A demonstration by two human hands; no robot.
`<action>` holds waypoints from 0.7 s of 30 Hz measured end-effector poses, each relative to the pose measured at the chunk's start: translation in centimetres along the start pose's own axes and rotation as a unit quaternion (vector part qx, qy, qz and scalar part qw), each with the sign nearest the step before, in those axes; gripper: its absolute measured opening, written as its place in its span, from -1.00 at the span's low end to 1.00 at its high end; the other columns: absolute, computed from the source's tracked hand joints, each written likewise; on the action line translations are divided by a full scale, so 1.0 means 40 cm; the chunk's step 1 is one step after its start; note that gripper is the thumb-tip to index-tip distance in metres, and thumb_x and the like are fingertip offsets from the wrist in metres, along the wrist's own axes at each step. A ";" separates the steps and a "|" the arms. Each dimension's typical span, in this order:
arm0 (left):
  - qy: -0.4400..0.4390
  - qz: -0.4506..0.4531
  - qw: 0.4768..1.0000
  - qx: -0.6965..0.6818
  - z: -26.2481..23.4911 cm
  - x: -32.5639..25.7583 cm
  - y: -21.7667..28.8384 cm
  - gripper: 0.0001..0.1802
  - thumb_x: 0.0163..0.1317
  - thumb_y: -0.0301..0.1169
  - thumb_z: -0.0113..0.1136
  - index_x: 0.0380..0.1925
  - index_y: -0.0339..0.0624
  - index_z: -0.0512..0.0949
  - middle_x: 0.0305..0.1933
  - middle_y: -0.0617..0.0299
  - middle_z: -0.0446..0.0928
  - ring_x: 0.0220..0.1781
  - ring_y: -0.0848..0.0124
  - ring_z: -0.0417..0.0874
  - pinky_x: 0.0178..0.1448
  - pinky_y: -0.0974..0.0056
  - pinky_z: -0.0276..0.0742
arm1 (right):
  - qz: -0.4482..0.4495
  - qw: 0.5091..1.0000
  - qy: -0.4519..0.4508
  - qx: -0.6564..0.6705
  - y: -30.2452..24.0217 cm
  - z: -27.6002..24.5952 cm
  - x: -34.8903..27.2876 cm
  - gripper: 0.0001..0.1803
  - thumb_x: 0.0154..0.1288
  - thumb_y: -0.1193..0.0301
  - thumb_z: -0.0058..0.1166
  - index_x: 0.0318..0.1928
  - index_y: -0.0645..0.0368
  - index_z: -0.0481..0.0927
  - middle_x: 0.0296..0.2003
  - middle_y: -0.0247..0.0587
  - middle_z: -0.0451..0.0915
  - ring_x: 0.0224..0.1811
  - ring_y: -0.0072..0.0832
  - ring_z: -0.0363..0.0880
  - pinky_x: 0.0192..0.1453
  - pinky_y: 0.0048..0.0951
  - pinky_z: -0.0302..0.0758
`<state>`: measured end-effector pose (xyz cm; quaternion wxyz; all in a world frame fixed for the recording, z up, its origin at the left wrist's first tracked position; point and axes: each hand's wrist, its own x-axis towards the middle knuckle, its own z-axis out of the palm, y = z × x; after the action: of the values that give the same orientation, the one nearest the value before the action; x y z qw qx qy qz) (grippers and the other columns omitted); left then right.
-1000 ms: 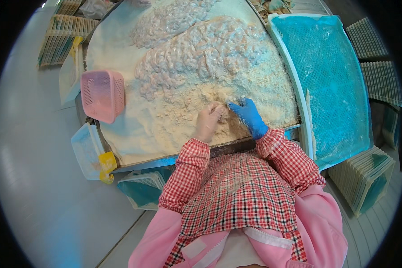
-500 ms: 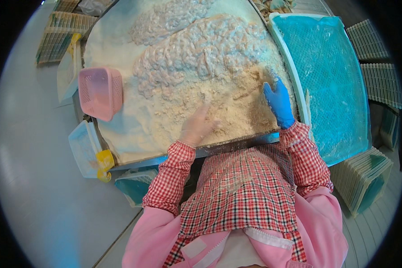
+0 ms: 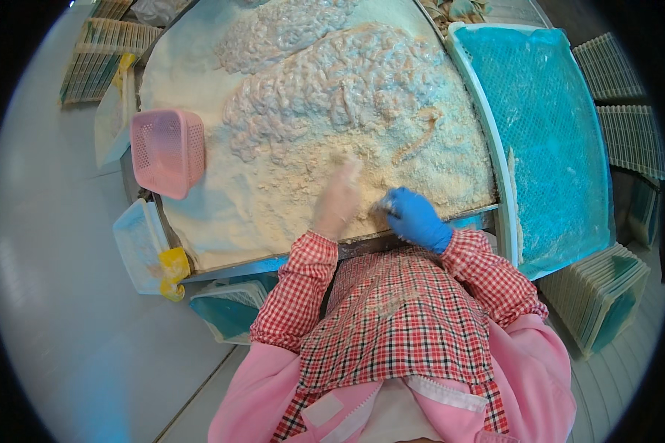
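Observation:
My left hand point(image 3: 338, 199), in a thin pale glove, points forward over loose, crumbly flour point(image 3: 292, 177) near the table's front edge; its fingers are smeared by motion. To its right, my right hand point(image 3: 419, 220) in a blue glove has curled fingers low over the flour by the front rim. Something small and pale shows at those fingertips, too blurred to name. Farther back lies a large heap of glossy, whitish-pink, flour-dusted strips point(image 3: 340, 81). A single long, flour-coated strip point(image 3: 419, 135) lies apart in the flour, ahead of my right hand.
At left, a pink plastic basket point(image 3: 168, 153) sits on the table edge, above a pale tray with a yellow piece point(image 3: 174, 272). A teal mesh tray with a white rim point(image 3: 488, 118) adjoins the table at right. Stacked trays point(image 3: 597, 299) stand at lower right.
My right hand has moved left and nearer the front edge, its fingers now curled. A long coated strip shows in the flour near where it was. My left hand has shifted slightly right.

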<state>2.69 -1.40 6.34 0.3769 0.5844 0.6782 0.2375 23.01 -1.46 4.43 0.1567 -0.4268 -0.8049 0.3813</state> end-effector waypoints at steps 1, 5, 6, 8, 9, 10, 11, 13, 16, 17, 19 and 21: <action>-0.004 0.113 0.986 0.121 0.008 -0.008 0.008 -0.50 0.21 -0.20 0.18 0.09 -0.26 0.50 0.03 0.00 0.59 0.03 0.12 0.60 0.15 0.19 0.48 | -0.004 1.000 0.000 -0.014 -0.004 0.015 -0.001 -0.60 0.12 0.48 0.13 0.03 0.09 0.57 -0.14 -0.09 0.52 -0.10 -0.12 0.49 -0.06 -0.15 0.50; -0.005 -0.073 0.982 0.172 -0.018 0.006 0.000 -0.54 0.20 -0.19 0.20 0.03 -0.23 0.54 0.07 0.03 0.54 0.03 0.18 0.58 0.07 0.17 0.54 | 0.095 0.987 0.118 -0.049 0.036 -0.002 0.017 -0.57 0.15 0.48 0.12 0.07 0.25 0.50 -0.13 0.00 0.51 -0.09 -0.09 0.48 -0.04 -0.16 0.49; 0.025 -0.028 0.972 0.232 -0.003 0.014 0.012 -0.55 0.19 -0.19 0.21 0.02 -0.22 0.55 0.07 0.04 0.53 0.03 0.17 0.58 0.06 0.16 0.54 | 0.083 0.981 0.167 -0.056 0.040 -0.014 0.024 -0.56 0.16 0.48 0.11 0.09 0.27 0.48 -0.12 0.02 0.51 -0.08 -0.08 0.48 -0.03 -0.16 0.48; 0.043 0.028 0.961 0.273 0.031 0.035 0.020 -0.57 0.19 -0.21 0.21 0.01 -0.21 0.56 0.04 0.04 0.53 -0.01 0.15 0.59 0.04 0.16 0.55 | 0.073 0.985 0.154 0.007 0.029 -0.003 0.032 -0.54 0.18 0.51 0.08 0.14 0.19 0.48 -0.09 0.02 0.50 -0.06 -0.07 0.46 -0.01 -0.15 0.48; 0.033 0.036 0.965 0.259 0.049 0.050 0.006 -0.59 0.19 -0.24 0.21 0.00 -0.21 0.56 0.03 0.04 0.53 -0.03 0.14 0.60 0.04 0.16 0.55 | 0.069 0.989 0.122 0.049 0.021 0.007 0.031 -0.54 0.18 0.51 0.07 0.15 0.17 0.48 -0.08 0.01 0.51 -0.05 -0.07 0.46 0.00 -0.15 0.48; 0.024 0.048 0.968 0.243 0.063 0.065 0.003 -0.61 0.20 -0.27 0.21 0.00 -0.20 0.56 0.01 0.04 0.53 -0.05 0.13 0.61 0.03 0.16 0.55 | 0.064 0.990 0.092 0.089 0.023 0.015 0.029 -0.53 0.18 0.52 0.07 0.15 0.15 0.48 -0.08 0.01 0.51 -0.05 -0.07 0.46 0.00 -0.15 0.48; 0.016 0.037 0.984 0.174 0.043 0.070 0.033 -0.63 0.20 -0.32 0.19 -0.01 -0.21 0.56 0.01 0.03 0.54 -0.07 0.14 0.61 0.02 0.17 0.56 | 0.066 0.977 0.122 0.162 0.018 0.028 0.024 -0.53 0.17 0.53 0.05 0.14 0.09 0.51 -0.08 -0.04 0.52 -0.06 -0.10 0.46 -0.01 -0.16 0.48; 0.000 0.006 0.999 0.034 -0.038 0.060 0.070 -0.68 0.22 -0.42 0.16 -0.02 -0.23 0.57 0.00 0.02 0.56 -0.10 0.15 0.62 -0.01 0.17 0.56 | 0.041 0.987 0.148 0.053 0.005 -0.032 0.015 -0.55 0.14 0.54 0.06 0.10 0.09 0.54 -0.09 -0.05 0.52 -0.09 -0.10 0.47 -0.04 -0.16 0.48; -0.091 0.229 0.969 0.030 -0.109 0.052 0.057 -0.71 0.24 -0.52 0.07 -0.03 -0.24 0.56 -0.03 -0.01 0.58 -0.10 0.21 0.63 -0.08 0.17 0.56 | 0.010 0.998 0.055 -0.010 0.003 -0.038 -0.006 -0.59 0.11 0.53 0.08 0.03 0.11 0.57 -0.10 -0.07 0.53 -0.13 -0.10 0.48 -0.10 -0.15 0.49; -0.075 0.240 0.966 0.054 -0.116 0.048 0.039 -0.71 0.24 -0.50 0.07 -0.03 -0.24 0.56 -0.03 -0.02 0.59 -0.11 0.21 0.63 -0.10 0.17 0.55 | -0.009 1.000 0.015 -0.002 0.014 -0.007 -0.016 -0.60 0.12 0.53 0.08 0.03 0.11 0.57 -0.10 -0.07 0.52 -0.13 -0.10 0.48 -0.10 -0.15 0.49; -0.046 0.259 0.959 0.101 -0.116 0.034 0.007 -0.71 0.23 -0.47 0.07 -0.05 -0.24 0.56 -0.04 -0.04 0.60 -0.12 0.22 0.64 -0.15 0.17 0.55 | 0.025 0.998 -0.064 -0.011 0.006 0.026 -0.019 -0.65 0.15 0.49 0.09 0.00 0.14 0.57 -0.10 -0.06 0.53 -0.11 -0.12 0.48 -0.09 -0.15 0.50; -0.094 0.039 0.988 0.120 -0.124 0.021 0.013 -0.70 0.22 -0.40 0.10 -0.06 -0.23 0.57 -0.07 -0.02 0.59 -0.10 0.18 0.61 -0.09 0.15 0.52 | 0.033 0.996 0.052 -0.058 -0.009 0.012 -0.010 -0.68 0.19 0.47 0.08 -0.02 0.19 0.56 -0.14 -0.04 0.55 -0.14 -0.11 0.49 -0.10 -0.14 0.50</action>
<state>-0.91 0.09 9.52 0.3569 0.6708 0.6402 0.1130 22.75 -2.15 4.40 0.1607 -0.4807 -0.8018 0.3166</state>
